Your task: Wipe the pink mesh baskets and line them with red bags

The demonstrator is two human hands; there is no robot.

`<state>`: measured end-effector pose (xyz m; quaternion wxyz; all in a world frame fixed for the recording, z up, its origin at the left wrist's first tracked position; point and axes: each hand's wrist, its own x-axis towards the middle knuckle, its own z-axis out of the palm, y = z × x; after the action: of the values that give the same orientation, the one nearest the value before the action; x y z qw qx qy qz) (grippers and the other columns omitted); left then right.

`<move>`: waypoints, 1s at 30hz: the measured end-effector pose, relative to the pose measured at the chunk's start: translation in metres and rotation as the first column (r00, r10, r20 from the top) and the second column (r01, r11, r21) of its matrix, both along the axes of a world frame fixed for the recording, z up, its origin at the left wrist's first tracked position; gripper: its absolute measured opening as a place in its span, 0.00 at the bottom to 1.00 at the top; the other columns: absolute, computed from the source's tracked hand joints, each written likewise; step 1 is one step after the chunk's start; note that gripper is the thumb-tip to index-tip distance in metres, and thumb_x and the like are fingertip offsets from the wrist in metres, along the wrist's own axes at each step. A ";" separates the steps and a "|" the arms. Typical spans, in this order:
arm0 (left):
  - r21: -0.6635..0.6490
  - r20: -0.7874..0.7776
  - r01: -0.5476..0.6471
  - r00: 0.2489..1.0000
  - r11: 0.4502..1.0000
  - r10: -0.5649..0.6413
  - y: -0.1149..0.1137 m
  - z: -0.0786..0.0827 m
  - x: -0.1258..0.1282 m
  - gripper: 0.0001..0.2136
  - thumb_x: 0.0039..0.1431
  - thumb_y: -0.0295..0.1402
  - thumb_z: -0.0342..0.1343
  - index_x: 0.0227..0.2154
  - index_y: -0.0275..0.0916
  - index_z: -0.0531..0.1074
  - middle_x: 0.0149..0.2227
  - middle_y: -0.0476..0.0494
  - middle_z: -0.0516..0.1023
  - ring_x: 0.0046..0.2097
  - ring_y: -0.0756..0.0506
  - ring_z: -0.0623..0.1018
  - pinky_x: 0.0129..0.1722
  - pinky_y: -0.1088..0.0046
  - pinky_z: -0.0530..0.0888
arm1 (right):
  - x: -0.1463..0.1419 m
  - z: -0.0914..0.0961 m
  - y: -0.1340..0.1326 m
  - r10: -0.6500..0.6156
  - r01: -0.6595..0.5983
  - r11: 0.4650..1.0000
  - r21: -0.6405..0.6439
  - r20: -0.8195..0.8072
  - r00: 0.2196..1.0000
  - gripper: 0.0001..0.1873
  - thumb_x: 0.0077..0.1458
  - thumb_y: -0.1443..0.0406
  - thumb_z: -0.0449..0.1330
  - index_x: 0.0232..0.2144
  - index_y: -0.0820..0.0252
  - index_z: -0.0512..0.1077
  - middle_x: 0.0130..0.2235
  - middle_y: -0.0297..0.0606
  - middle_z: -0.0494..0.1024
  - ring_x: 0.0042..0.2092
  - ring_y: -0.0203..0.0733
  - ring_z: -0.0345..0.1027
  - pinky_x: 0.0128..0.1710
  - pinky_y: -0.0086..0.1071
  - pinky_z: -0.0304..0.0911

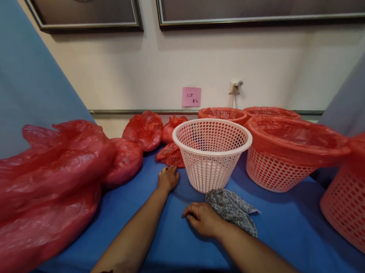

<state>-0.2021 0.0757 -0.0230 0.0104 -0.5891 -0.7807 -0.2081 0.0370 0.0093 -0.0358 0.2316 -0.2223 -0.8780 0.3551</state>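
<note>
My left hand [168, 177] lies on the blue cloth with its fingers stretched forward, close to a small crumpled red plastic bag [171, 154]. Whether the fingertips touch the bag I cannot tell. A white perforated plastic basket [209, 170] stands upright just beyond my hands; only part of its inside shows. In front of it, my right hand [204, 219] is loosely bent, with nothing visible in its fingers. Beside that hand, a crumpled speckled grey cloth item [232, 208] lies against the basket's base.
Large red plastic bags [61, 175] bulge along the left, with smaller red bags [143, 130] behind. Several perforated baskets lined with red plastic stand at the right, including a wide one [278, 170]. A pink note [191, 97] and a socket [235, 88] are on the wall.
</note>
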 end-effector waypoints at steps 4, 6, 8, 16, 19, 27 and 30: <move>0.152 -0.024 -0.099 0.994 0.983 0.104 -0.020 0.014 -0.003 0.16 0.62 0.29 0.54 0.51 0.37 0.79 0.54 0.31 0.81 0.56 0.32 0.76 0.56 0.50 0.72 | 0.001 0.001 0.000 0.006 -0.007 1.000 -0.015 -0.010 1.000 0.16 0.57 0.74 0.58 0.43 0.59 0.82 0.44 0.40 0.86 0.46 0.44 0.81 0.51 0.34 0.72; 0.258 -0.025 -0.150 0.987 0.954 0.162 -0.036 0.025 -0.007 0.13 0.63 0.30 0.53 0.46 0.35 0.79 0.48 0.30 0.82 0.54 0.32 0.77 0.56 0.49 0.71 | 0.001 0.002 0.000 0.011 -0.012 1.000 -0.028 -0.012 1.000 0.16 0.57 0.74 0.58 0.43 0.59 0.82 0.44 0.40 0.86 0.46 0.44 0.81 0.52 0.34 0.72; 0.355 -0.017 -0.177 0.980 0.918 0.196 -0.057 0.034 -0.007 0.10 0.63 0.30 0.52 0.41 0.36 0.77 0.44 0.31 0.82 0.52 0.31 0.77 0.56 0.47 0.71 | 0.002 0.002 0.000 0.013 -0.014 0.999 -0.048 -0.020 1.000 0.15 0.58 0.72 0.58 0.43 0.59 0.82 0.44 0.41 0.86 0.47 0.45 0.80 0.52 0.36 0.72; 0.489 0.009 0.212 0.969 0.846 -0.247 -0.171 0.013 0.078 0.04 0.68 0.31 0.53 0.41 0.42 0.73 0.39 0.42 0.81 0.42 0.42 0.81 0.44 0.65 0.78 | 0.003 -0.004 0.004 -0.027 -0.111 0.891 -0.440 -0.294 0.956 0.23 0.67 0.51 0.57 0.55 0.58 0.75 0.47 0.43 0.84 0.47 0.47 0.79 0.51 0.42 0.73; 0.379 0.034 0.465 0.857 0.800 -0.514 -0.200 0.002 0.117 0.08 0.67 0.24 0.51 0.40 0.42 0.73 0.38 0.44 0.82 0.39 0.45 0.81 0.42 0.68 0.79 | -0.002 -0.011 0.006 -0.124 -0.182 0.801 -0.570 -0.455 0.882 0.31 0.61 0.51 0.64 0.62 0.56 0.68 0.57 0.44 0.80 0.57 0.49 0.75 0.59 0.44 0.69; 0.405 0.276 0.223 0.895 0.887 -0.351 -0.212 0.008 0.106 0.11 0.67 0.32 0.55 0.49 0.46 0.77 0.46 0.42 0.85 0.48 0.41 0.84 0.51 0.63 0.82 | -0.005 -0.022 0.001 -0.183 -0.118 0.811 -0.574 -0.439 0.879 0.11 0.53 0.61 0.61 0.36 0.59 0.80 0.38 0.39 0.86 0.40 0.48 0.80 0.45 0.44 0.77; 0.477 0.240 -0.047 0.967 0.878 -0.079 -0.205 0.008 0.077 0.19 0.63 0.38 0.59 0.56 0.43 0.74 0.59 0.36 0.79 0.61 0.34 0.78 0.63 0.50 0.74 | -0.001 -0.013 -0.002 -0.202 -0.106 0.831 -0.546 -0.474 0.857 0.09 0.52 0.60 0.62 0.32 0.57 0.81 0.37 0.38 0.86 0.39 0.48 0.81 0.47 0.46 0.77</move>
<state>-0.1254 -0.1288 -0.0150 0.0546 -0.5432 -0.6950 -0.4679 0.0359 0.0073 -0.0485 0.3915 -0.1996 -0.6367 0.6336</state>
